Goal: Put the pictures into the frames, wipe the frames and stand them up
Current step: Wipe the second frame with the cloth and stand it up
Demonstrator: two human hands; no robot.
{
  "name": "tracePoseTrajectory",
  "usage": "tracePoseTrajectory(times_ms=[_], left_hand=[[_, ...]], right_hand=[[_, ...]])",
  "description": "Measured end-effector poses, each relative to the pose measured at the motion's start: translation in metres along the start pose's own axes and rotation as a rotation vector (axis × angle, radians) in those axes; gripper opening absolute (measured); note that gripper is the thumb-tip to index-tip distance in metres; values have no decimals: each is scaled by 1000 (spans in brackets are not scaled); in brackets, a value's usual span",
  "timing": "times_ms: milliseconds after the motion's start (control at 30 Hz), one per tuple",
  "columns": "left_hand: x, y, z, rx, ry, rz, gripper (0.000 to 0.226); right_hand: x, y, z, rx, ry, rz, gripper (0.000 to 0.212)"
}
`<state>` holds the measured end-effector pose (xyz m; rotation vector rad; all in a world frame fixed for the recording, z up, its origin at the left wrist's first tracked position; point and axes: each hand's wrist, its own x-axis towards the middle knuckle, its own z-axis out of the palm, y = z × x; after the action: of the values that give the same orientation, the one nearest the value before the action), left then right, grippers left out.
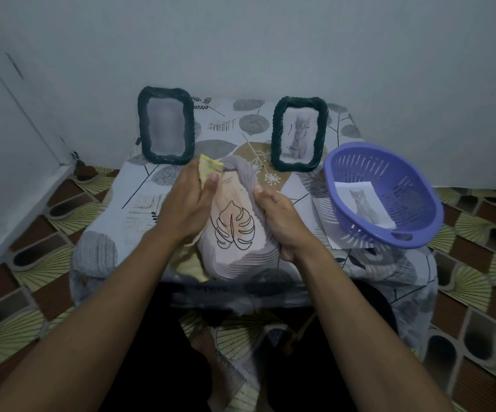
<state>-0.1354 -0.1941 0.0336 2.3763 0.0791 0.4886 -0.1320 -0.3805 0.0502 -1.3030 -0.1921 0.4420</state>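
Grey picture frame (242,264) with a ribbed, wavy-edged border, tilted up off the near middle of a small table and held between both hands. It holds a pale picture with a black line drawing of a split leaf (235,230).

The left hand (187,200) has its fingers curled around a yellow cloth (208,168) and presses it against the frame's upper left part. The right hand (282,224) grips the frame's right edge, thumb on the front and fingers wrapped behind.

The table is covered with a white tablecloth printed with grey leaves (139,203). At its far side, near a plain pale wall, two dark green frames of twisted rope stand upright, well apart. The left rope frame (188,129) shows only a blurred grey panel; what it holds cannot be told. The right rope frame (276,138) holds a drawing of a grey cat (299,135).

On the table's right side a round purple plastic basket with slotted walls (404,188) sits tilted. Inside it lies one loose sheet printed with a grey cat (362,203). Another white sheet (327,230) lies flat on the cloth, partly under the basket.
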Motion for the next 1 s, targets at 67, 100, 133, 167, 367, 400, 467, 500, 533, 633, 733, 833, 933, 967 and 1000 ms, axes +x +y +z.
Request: tracePoseTrajectory(times_ms=[67,100,133,167,367,400,467,500,533,633,733,833,933,967,1000], left_hand=[[2,-2,-9,99,-9,80,63],[2,-4,-12,122,-22,101,68],[1,-6,-13,114,-41,105,73],[-1,-6,-14,82,-51,99,76],[-8,-3,-9,-62,94,-152,64],[-9,-3,-9,-66,145,-212,63],[-9,-2,-7,-105,226,-322,66],[-8,-1,-5,-133,253,-374,66],[-8,2,-3,-154,274,-421,66],[-6,14,0,-169,309,-507,64],[-7,19,3,-132,349,-481,59],[-12,20,10,-2,280,-332,56],[-19,22,19,212,132,-247,80],[-22,25,23,258,84,-214,84],[-25,29,26,289,34,-164,84]], right_hand=[[1,-8,-8,-49,-54,77,37],[2,-12,-13,-68,-77,119,37],[2,-16,-17,-80,-98,153,37],[4,-17,-20,-80,-114,179,37],[7,-26,-28,173,-32,232,56],[7,-26,-30,250,-8,198,57],[7,-22,-30,319,23,122,49],[7,-18,-26,304,43,85,46],[8,-15,-19,278,74,50,45],[9,-4,-2,279,163,20,58],[10,-3,5,336,273,-21,62],[14,-2,9,302,359,-114,82],[29,12,2,287,336,-178,97],[26,8,7,252,334,-160,94],[18,-2,15,220,339,-152,87]])
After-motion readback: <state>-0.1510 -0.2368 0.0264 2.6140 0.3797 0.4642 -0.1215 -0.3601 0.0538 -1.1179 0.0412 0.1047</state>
